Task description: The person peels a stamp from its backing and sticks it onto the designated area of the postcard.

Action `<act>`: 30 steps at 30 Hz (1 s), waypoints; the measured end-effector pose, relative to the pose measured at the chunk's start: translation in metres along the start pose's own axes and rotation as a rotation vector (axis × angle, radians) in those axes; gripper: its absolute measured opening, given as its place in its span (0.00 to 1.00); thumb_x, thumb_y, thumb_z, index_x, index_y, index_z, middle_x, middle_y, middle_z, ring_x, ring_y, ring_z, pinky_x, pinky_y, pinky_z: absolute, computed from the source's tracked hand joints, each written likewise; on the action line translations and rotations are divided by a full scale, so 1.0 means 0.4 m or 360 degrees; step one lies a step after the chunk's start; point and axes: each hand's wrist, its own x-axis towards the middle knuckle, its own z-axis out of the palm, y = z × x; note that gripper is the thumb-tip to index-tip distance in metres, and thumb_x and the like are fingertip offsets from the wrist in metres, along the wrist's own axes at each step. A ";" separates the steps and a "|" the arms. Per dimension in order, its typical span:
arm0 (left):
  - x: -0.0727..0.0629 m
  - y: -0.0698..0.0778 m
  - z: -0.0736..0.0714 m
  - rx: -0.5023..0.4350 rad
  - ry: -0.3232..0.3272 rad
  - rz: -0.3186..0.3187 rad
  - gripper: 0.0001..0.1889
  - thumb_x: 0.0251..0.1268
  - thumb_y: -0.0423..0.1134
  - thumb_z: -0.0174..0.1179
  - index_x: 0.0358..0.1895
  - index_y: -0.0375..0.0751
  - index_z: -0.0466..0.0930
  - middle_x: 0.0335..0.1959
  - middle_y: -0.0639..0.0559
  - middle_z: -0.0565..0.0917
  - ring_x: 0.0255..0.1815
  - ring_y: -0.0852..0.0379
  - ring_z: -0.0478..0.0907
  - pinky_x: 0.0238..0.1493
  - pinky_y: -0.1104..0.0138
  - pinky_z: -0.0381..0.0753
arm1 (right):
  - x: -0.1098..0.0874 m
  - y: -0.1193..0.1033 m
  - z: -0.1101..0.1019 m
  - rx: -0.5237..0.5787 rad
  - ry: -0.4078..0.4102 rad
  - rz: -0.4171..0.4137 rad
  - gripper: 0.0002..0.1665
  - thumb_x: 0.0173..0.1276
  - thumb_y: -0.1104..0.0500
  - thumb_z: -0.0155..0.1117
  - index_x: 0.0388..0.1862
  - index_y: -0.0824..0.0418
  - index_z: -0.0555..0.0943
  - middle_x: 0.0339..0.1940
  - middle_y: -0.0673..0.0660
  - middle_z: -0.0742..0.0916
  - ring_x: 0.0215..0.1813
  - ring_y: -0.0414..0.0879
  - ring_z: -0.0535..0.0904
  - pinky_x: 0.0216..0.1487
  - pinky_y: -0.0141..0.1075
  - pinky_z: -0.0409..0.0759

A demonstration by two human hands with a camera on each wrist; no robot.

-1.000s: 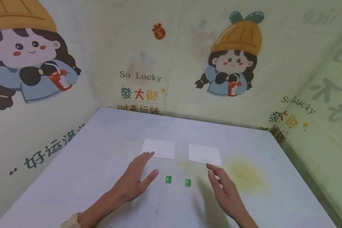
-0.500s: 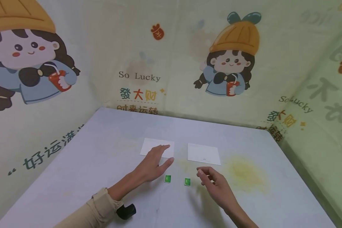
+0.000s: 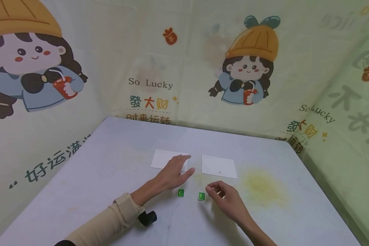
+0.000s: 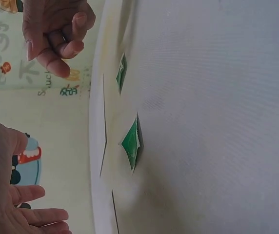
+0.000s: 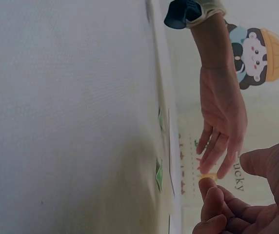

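Two small green stamp-like squares with white borders lie on the table: the left square (image 3: 180, 193) and the right square (image 3: 201, 196). Beyond them are two flat white cards, the left card (image 3: 161, 159) and the right card (image 3: 218, 166). My left hand (image 3: 173, 172) hovers with fingers outstretched over the left card, covering its right corner; it holds nothing. Close to the right of the right square, my right hand (image 3: 226, 198) has loosely bent fingers and nothing between them. In the left wrist view the nearer green square (image 4: 132, 144) has slightly raised edges.
The white table (image 3: 64, 191) has a yellow stain (image 3: 264, 188) on its right. Cloth walls with printed cartoons (image 3: 249, 78) enclose its back and sides. A black device (image 3: 147, 218) is worn at the left wrist, below the beige sleeve (image 3: 110, 218).
My left hand has moved right, across the left card to its right end. The right hand has come left and nearer to me, beside the right green square. Squares and cards lie as before.
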 end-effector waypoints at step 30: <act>0.110 0.011 0.094 0.0347 -0.0158 0.0076 0.32 0.76 0.54 0.54 0.76 0.41 0.66 0.75 0.41 0.70 0.80 0.43 0.60 0.78 0.50 0.59 | 0.056 0.071 0.020 -0.0204 -0.0156 -0.0165 0.14 0.62 0.53 0.77 0.39 0.60 0.85 0.22 0.45 0.82 0.22 0.38 0.73 0.24 0.31 0.70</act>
